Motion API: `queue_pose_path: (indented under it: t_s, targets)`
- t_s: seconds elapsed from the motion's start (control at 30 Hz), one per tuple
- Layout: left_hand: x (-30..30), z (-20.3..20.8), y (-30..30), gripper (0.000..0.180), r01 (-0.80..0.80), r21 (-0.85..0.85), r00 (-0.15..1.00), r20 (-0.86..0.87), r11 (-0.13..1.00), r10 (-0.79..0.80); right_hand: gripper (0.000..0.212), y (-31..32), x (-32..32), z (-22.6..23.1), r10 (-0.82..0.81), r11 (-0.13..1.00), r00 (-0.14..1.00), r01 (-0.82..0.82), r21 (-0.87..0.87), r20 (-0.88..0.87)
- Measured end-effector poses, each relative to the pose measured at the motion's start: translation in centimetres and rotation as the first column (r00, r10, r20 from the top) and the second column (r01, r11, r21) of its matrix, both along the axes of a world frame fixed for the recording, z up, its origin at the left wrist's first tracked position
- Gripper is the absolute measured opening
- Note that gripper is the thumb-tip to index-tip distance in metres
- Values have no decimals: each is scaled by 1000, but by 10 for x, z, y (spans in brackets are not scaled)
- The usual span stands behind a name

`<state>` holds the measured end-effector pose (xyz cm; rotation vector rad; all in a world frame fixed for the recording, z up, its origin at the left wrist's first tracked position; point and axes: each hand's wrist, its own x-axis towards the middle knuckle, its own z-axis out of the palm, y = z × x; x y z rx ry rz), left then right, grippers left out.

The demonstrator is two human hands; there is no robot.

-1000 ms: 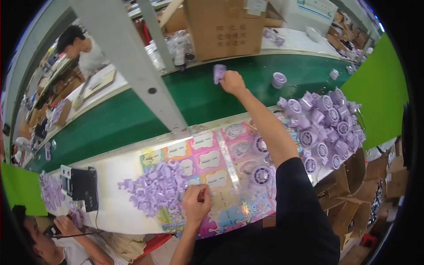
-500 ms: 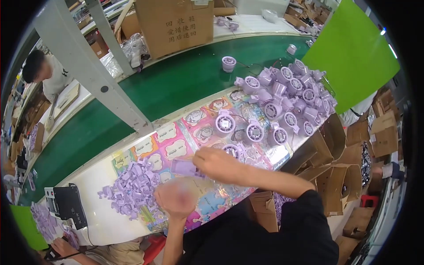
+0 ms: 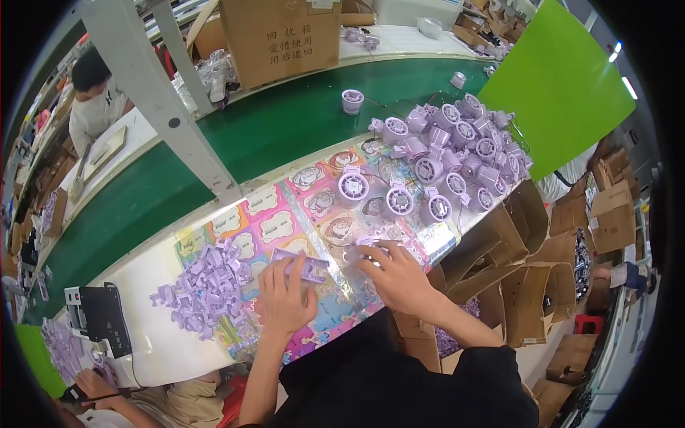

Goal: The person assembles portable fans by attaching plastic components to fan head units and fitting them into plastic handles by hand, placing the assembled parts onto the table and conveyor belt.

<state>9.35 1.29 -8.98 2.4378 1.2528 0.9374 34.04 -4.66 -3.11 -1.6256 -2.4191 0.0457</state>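
Note:
A light purple rectangular casing (image 3: 315, 270), its hollow side up, lies on the patterned mat. My left hand (image 3: 282, 298) is over its left end, fingers stretched and thumb apart, fingertips touching it. To the right, my right hand (image 3: 401, 279) curls its fingers over a purple round housing (image 3: 366, 241), which the fingers mostly hide. Beyond the hands stand a few more purple round housings (image 3: 353, 186) with ring-shaped faces and thin wires. Left of my left hand is a heap of small purple plastic parts (image 3: 207, 289).
A large pile of purple round housings (image 3: 457, 146) covers the table's far right. Behind runs a green conveyor belt (image 3: 285, 118), with a grey metal post (image 3: 178, 121) before it. A black box-shaped device (image 3: 103, 321) is at left. Open cardboard boxes (image 3: 528, 299) stand right; other people work at left.
My right hand has left the casing and moved right to the round housing. My left hand, blurred before, has moved up to the casing's left end. The view has shifted slightly.

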Motion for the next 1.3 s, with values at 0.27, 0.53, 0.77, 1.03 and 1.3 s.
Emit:
queue_pose_path:
  t_s: [0.27,0.53,0.77,1.03,1.3]
  targets:
    - [-2,23,37,48,271,28,945,-198,962,-260,53,-12,-4,-1,-365,907,926,332,-259,-92]
    - [-22,56,29,62,114,-451,947,-219,885,-234,62,-8,-2,2,-48,997,963,30,-71,-265]
    - [-24,44,25,66,282,-486,936,-52,827,-349,50,11,-38,1,68,993,955,-37,112,-289]
    - [-19,51,17,59,247,-594,960,39,766,-279,42,19,-53,4,80,992,986,-64,110,-145]
    - [-16,51,13,37,259,-588,949,303,766,-88,39,18,-73,-2,32,944,983,30,329,-181]
